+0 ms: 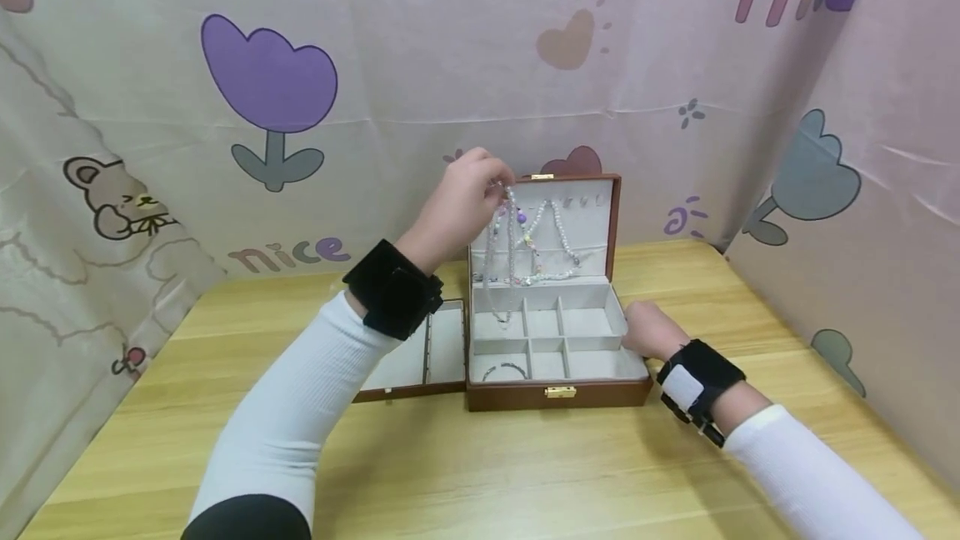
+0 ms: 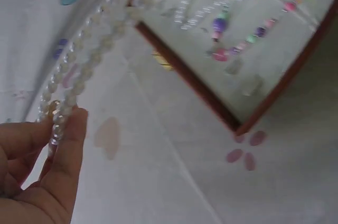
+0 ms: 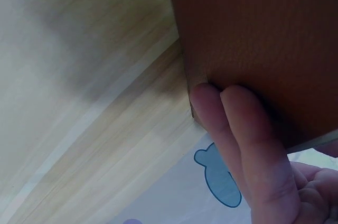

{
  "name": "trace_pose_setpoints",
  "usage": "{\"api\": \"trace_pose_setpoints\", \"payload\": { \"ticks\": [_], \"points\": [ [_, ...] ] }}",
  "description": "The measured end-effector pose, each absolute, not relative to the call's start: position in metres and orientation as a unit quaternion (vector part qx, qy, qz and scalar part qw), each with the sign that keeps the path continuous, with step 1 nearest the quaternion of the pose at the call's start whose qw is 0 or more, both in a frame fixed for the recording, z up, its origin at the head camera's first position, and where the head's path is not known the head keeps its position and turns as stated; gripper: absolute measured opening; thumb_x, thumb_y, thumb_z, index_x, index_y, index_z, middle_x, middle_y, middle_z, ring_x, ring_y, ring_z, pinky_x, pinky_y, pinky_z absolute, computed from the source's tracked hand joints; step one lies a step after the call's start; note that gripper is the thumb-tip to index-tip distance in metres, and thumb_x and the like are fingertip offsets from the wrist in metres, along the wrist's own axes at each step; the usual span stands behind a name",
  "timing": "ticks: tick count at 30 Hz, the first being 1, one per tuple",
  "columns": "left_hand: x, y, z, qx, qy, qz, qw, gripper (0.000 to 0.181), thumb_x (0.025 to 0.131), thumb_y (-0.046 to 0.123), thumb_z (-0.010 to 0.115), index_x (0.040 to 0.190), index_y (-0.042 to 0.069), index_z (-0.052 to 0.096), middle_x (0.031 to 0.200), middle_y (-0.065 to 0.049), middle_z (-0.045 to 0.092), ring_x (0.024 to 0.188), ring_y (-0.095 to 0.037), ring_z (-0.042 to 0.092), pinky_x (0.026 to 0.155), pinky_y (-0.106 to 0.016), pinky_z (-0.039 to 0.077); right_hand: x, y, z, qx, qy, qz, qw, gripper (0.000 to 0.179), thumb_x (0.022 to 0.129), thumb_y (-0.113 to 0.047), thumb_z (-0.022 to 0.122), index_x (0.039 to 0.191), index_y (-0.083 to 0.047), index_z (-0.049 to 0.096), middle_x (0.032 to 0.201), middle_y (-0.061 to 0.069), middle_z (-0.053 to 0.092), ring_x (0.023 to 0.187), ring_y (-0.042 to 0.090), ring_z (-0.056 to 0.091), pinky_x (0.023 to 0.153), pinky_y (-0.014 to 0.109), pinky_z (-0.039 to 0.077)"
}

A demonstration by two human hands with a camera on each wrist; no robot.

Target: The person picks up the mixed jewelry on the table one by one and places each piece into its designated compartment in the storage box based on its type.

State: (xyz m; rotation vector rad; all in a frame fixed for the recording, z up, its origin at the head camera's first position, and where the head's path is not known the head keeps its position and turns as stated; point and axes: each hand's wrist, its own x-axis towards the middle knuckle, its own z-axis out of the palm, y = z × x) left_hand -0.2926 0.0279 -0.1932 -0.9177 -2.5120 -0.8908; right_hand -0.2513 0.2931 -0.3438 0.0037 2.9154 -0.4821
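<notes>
A brown jewelry box (image 1: pixel 517 398) stands open on the table, its pale inside split into several compartments. My left hand (image 1: pixel 468 200) is raised in front of the upright lid and pinches a white pearl necklace (image 2: pixel 107 42) between thumb and fingers. The strands hang down over the back left compartment in the head view. Behind them, more beaded necklaces (image 1: pixel 562 233), white with some colored beads, hang against the lid. My right hand (image 1: pixel 652 332) grips the box's right side wall, fingers (image 3: pixel 253 129) flat on the brown outer face. A silvery bracelet (image 1: pixel 505 368) lies in the front left compartment.
A shallow brown-edged tray (image 1: pixel 447 346) with a pale lining lies close against the box's left side, partly behind my left wrist. A gold clasp (image 1: pixel 560 392) sits on the box's front. Printed cloth (image 1: pixel 450 40) hangs behind the wooden table (image 1: pixel 450 473).
</notes>
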Motion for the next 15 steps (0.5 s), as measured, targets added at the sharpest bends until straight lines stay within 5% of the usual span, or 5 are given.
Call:
{"api": "trace_pose_setpoints", "payload": {
  "ticks": [15],
  "points": [
    [-0.345, 0.035, -0.202, -0.293, -0.88, -0.31, 0.206, 0.02, 0.088, -0.005, 0.049, 0.103, -0.002, 0.063, 0.104, -0.013, 0.055, 0.101, -0.024, 0.054, 0.088, -0.028, 0.049, -0.253, 0.296, -0.348, -0.001, 0.985, -0.157, 0.076, 0.012, 0.076, 0.005, 0.056, 0.085, 0.008, 0.064, 0.067, 0.006, 0.055, 0.056, 0.016, 0.047, 0.053, 0.023, 0.038]
  ]
}}
